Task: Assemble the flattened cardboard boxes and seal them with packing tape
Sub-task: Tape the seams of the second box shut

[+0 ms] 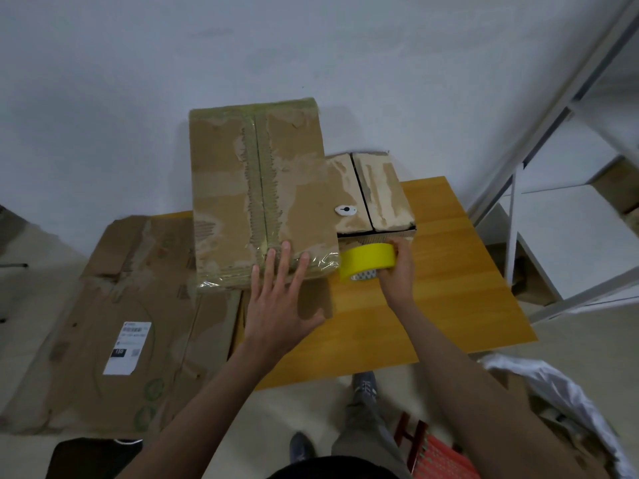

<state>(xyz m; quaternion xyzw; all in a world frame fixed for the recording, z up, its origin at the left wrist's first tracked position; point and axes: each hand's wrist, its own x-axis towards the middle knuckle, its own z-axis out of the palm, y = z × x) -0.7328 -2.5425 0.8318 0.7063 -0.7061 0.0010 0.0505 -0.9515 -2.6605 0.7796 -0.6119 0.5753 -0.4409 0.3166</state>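
A tall assembled cardboard box [242, 188] stands on the yellow table [449, 288], its top seam covered with clear tape. My left hand [280, 299] presses flat with straight fingers against the box's near top edge. My right hand [397, 267] grips a yellow roll of packing tape [366, 259] just right of the box's near corner, the tape strip running along that edge. A smaller assembled box [377, 191] with an open centre seam sits behind the roll.
Flattened cardboard [131, 323] with a white shipping label lies at the left, overhanging the table. A white metal shelf frame [539, 188] stands at the right. White plastic wrapping [553, 392] and a red stool [435, 454] are near my legs.
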